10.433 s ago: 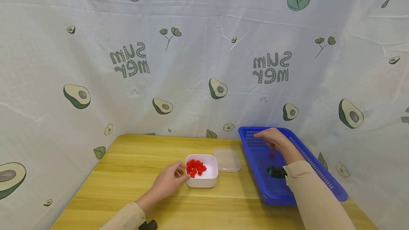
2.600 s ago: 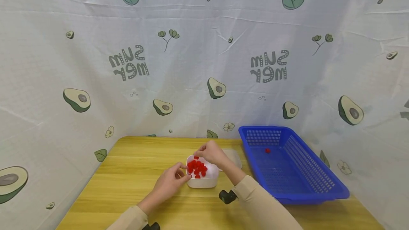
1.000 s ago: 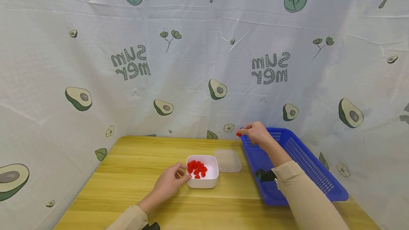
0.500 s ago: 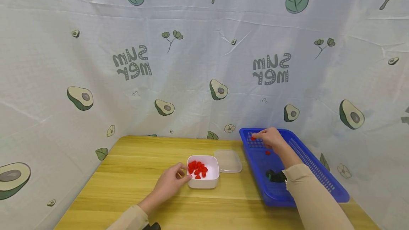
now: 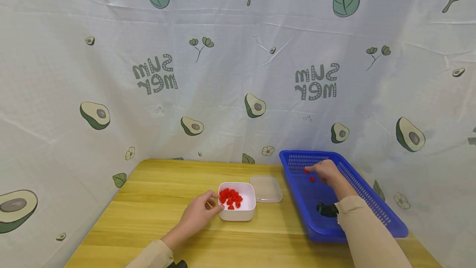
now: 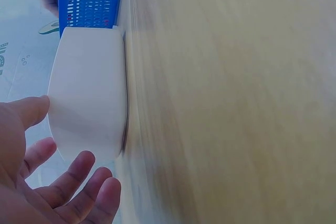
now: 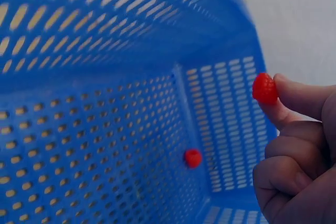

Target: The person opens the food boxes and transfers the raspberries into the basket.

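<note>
In the head view my left hand point(image 5: 198, 213) rests at the left side of a small white box point(image 5: 236, 215), thumb and index finger touching its rim. The left wrist view shows the fingers relaxed and spread beside the box wall point(image 6: 89, 87). Several red toy raspberries point(image 5: 229, 196) lie in the box. Inside the blue basket point(image 5: 312, 228), my right hand point(image 5: 327, 171) pinches one raspberry point(image 7: 265, 88) between thumb and index finger, with the other fingers curled in. Another raspberry point(image 7: 193, 158) sits on the basket floor, below the held one.
A clear, flat lid point(image 5: 266, 188) lies on the wooden table point(image 5: 178, 173) between box and basket. The basket's slatted walls rise around the right hand. A printed cloth point(image 5: 223, 69) hangs close behind the table.
My right hand has carried a raspberry from the white box across to the blue basket, then lowered it inside. The left hand has stayed at the box.
</note>
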{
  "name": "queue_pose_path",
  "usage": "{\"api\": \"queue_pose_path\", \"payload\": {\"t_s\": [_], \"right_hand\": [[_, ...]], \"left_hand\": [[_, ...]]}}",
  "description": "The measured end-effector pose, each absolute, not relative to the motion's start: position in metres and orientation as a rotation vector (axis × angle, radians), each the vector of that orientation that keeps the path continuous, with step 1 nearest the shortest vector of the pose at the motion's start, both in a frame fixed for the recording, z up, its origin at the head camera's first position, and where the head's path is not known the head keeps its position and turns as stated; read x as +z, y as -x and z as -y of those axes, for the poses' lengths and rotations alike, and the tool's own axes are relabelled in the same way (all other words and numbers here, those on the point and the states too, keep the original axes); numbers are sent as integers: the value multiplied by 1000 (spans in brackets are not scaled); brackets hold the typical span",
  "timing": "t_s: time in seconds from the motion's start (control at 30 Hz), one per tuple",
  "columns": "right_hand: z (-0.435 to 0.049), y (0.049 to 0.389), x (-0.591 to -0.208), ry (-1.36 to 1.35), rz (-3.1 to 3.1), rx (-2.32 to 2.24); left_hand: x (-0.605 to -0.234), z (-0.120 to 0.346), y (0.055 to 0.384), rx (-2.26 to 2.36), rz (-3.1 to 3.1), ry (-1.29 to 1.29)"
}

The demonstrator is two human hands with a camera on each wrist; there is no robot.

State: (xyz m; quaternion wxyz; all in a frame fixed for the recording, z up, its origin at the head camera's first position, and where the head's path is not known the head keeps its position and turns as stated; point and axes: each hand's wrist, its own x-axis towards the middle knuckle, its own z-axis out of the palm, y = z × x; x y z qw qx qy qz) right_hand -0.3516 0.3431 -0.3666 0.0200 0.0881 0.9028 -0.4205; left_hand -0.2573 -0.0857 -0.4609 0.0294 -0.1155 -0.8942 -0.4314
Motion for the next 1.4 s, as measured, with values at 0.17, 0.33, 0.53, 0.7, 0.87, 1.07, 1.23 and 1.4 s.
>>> {"api": "queue_pose_path", "payload": {"t_s": [0.17, 0.33, 0.53, 0.7, 0.87, 1.07, 1.23, 1.4], "right_hand": [[-353, 351, -376, -332, -2803, -1256], [-360, 350, -382, -356, -2808, -1213], [-370, 351, -394, -417, -2786, -1190], [-374, 351, -398, -436, -2783, -1151], [-374, 352, -399, -429, -2808, -1110], [-374, 350, -397, -444, -2802, -1132], [-369, 350, -391, -399, -2797, -1177], [-360, 349, -382, -312, -2812, -1162]], "left_hand": [[-461, 86, 257, -1340, 2759, 357], [-461, 86, 257, -1344, 2756, 363], [-461, 86, 257, -1340, 2753, 369], [-459, 85, 257, -1353, 2759, 352], [-460, 86, 257, -1347, 2753, 355], [-462, 86, 258, -1350, 2753, 349], [-463, 86, 257, -1338, 2750, 347], [-461, 85, 255, -1324, 2743, 358]]}}
